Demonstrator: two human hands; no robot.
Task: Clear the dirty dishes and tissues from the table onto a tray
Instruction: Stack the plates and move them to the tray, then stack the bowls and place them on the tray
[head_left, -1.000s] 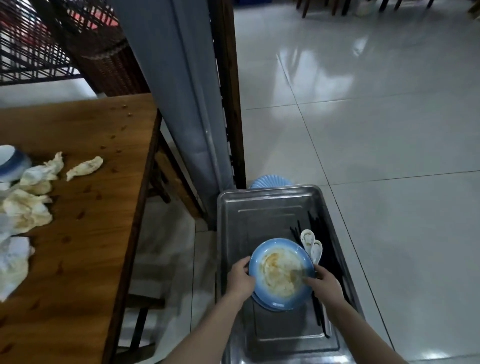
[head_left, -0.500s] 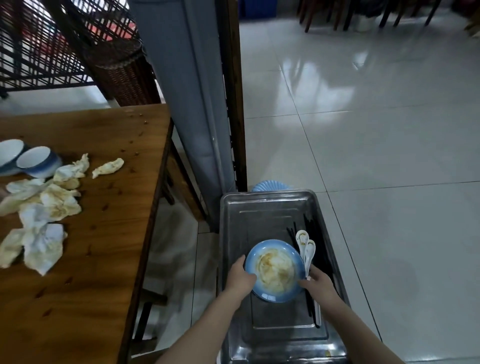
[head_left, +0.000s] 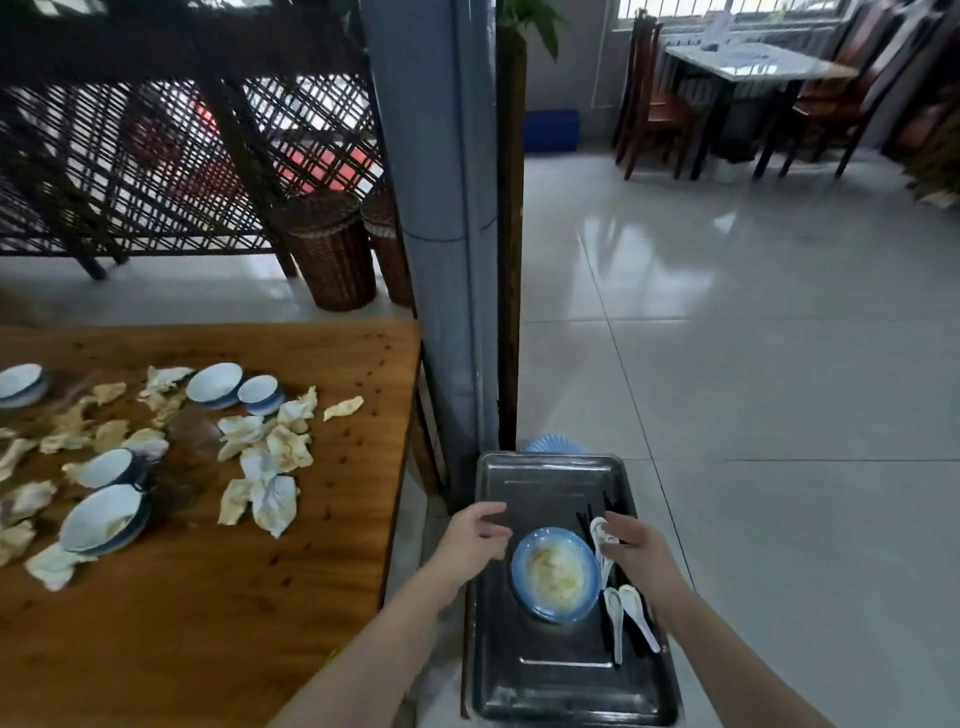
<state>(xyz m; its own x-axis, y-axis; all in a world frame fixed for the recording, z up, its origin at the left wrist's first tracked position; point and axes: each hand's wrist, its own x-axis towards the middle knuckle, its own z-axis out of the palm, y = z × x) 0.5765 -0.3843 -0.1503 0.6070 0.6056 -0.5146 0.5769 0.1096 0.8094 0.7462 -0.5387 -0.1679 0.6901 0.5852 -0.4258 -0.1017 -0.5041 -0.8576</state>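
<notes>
Plate (head_left: 555, 574) rests on tray (head_left: 545, 478), flanked by left hand (head_left: 475, 538) and right hand (head_left: 636, 545), fingers slack, grasping nothing. Uncleared bowls (head_left: 106, 517) and tissues (head_left: 272, 496) lie leftward on table (head_left: 208, 623), nearer the left hand.

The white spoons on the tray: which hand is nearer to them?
Right. The right hand is close beside the white spoons; the left hand is across the blue plate from them, at the left edge of the tray.
</notes>
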